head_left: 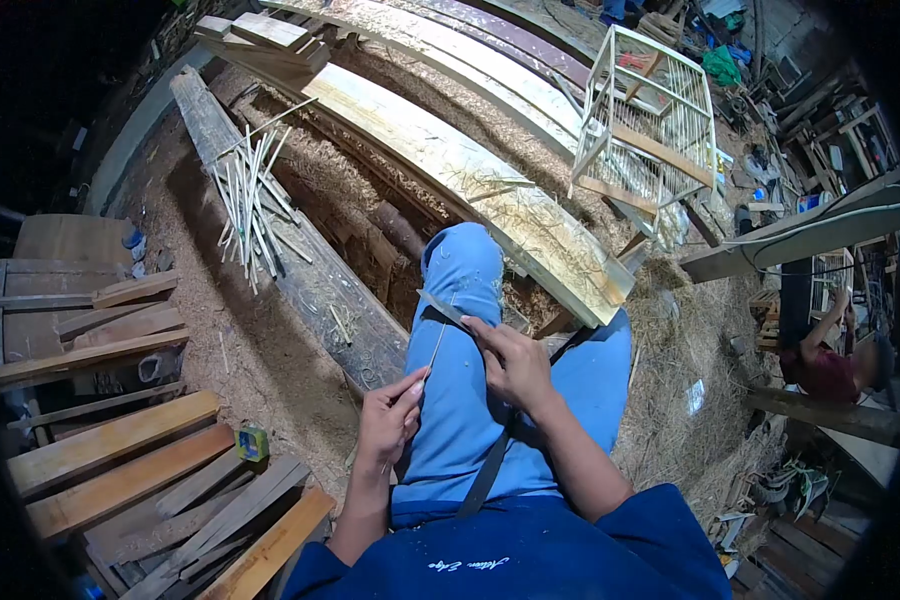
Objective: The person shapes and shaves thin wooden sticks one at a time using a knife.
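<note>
My left hand (390,418) is closed, pinching the lower end of a thin stick (438,345) between thumb and fingers over my left thigh. My right hand (513,362) is wrapped round a knife, its fingers near the base of the blade (440,306). The blade lies across the upper part of the stick, above my knee. A long dark strip (486,470), like a long handle, runs from under my right wrist back to my shirt. A loose pile of thin sticks (250,205) lies on the weathered plank (320,285) in front and to the left.
A pale thick board (450,165), strewn with shavings, runs ahead of my knees. A wooden birdcage (650,130) stands beyond it. Cut boards (120,440) and a yellow tape measure (252,444) are at left. Another person (835,360) sits at far right.
</note>
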Available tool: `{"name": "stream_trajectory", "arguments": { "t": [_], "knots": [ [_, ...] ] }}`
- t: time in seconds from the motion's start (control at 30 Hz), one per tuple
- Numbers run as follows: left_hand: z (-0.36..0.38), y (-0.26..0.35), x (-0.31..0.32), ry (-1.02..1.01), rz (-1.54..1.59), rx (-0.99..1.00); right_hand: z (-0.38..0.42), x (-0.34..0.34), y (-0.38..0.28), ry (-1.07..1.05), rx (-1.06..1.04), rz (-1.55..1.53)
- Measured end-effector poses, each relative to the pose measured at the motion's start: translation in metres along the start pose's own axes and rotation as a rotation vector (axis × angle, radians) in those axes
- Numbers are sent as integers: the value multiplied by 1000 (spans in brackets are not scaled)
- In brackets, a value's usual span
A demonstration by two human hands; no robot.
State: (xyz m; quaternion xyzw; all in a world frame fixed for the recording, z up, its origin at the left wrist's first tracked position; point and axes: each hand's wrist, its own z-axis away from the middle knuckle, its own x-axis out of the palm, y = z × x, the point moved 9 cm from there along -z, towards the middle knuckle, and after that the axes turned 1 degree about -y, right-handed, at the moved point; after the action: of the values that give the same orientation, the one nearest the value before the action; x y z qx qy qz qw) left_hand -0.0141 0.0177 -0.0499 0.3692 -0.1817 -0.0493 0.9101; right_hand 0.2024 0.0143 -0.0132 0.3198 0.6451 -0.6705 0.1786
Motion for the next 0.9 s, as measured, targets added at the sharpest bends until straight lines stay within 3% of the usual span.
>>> {"name": "stream_trajectory", "arguments": {
  "t": [0.27, 0.3, 0.4, 0.47, 0.53, 0.6, 0.9],
  "knots": [
    [43, -9, -14, 32, 16, 28, -5, 10, 10, 72, -21, 70],
    [45, -4, -13, 29, -44, 78, -12, 1, 13, 221, -29, -136],
    [50, 6, -6, 15, -148, 164, -9, -8, 38, 193, 272, -533],
    [53, 12, 2, -7, -197, 201, -1, 15, 38, -49, 532, -1126],
    [53, 17, 9, 6, -229, 223, -2, 3, 19, 7, 504, -1103],
    [53, 18, 13, -5, -237, 236, -3, 3, 4, -60, 449, -1284],
    [55, 27, 22, -14, -329, 270, -3, -13, -2, -26, 404, -1214]
  ]
}}
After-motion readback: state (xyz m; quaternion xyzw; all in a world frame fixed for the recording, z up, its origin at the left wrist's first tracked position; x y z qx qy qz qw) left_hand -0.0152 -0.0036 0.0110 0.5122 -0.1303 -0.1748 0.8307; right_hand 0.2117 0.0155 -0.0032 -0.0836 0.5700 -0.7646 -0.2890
